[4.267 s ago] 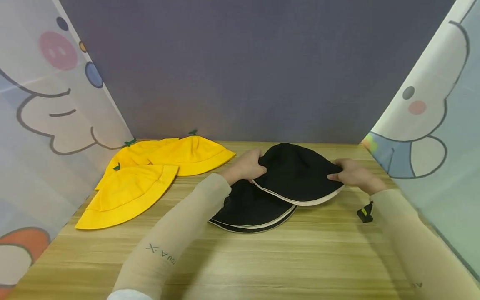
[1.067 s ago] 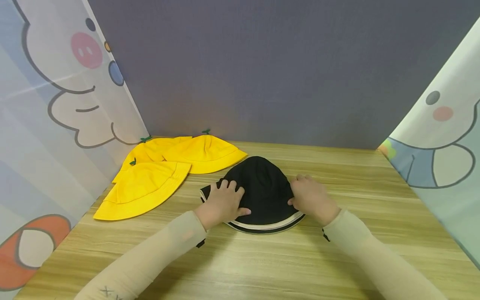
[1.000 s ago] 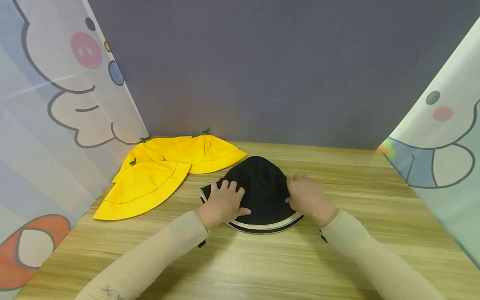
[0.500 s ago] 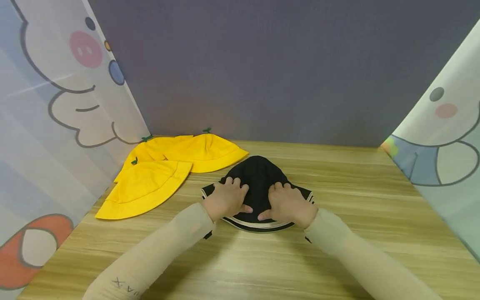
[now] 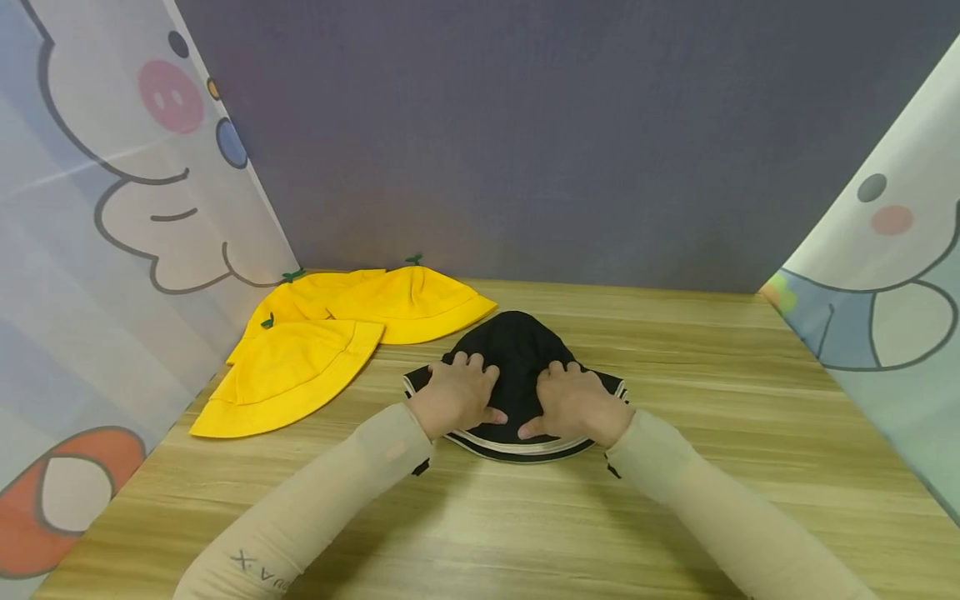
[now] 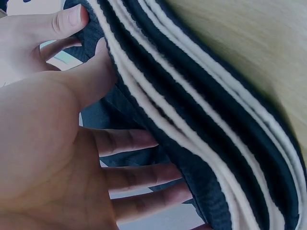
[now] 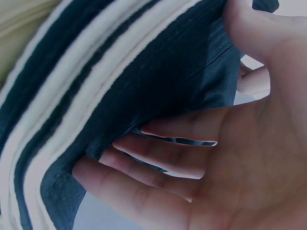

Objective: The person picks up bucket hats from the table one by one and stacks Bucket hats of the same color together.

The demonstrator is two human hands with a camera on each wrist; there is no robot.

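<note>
Black bucket hats with pale brim trim lie stacked in the middle of the table, the top black hat (image 5: 516, 350) covering those beneath. My left hand (image 5: 457, 396) rests on its left side with fingers spread and thumb pointing inward. On the right side, my right hand (image 5: 576, 404) lies the same way, the two thumbs facing each other across a small gap. In the left wrist view, several layered brims (image 6: 192, 110) show beside straight fingers touching black cloth. The right wrist view has the extended fingers (image 7: 139, 191) against the dark fabric near the trimmed edges (image 7: 81, 110).
Three yellow hats with green sprout tips overlap at the back left: a front one (image 5: 288, 375), a right one (image 5: 408, 308) and a partly hidden one (image 5: 281, 302). A grey panel (image 5: 510, 150) stands behind the wooden table (image 5: 735, 450), with cartoon-printed sheets at both sides.
The black hat that both hands held up at the right now sits on the other black hats. My right hand then moved left from its edge onto its front; my left hand stayed nearly still.
</note>
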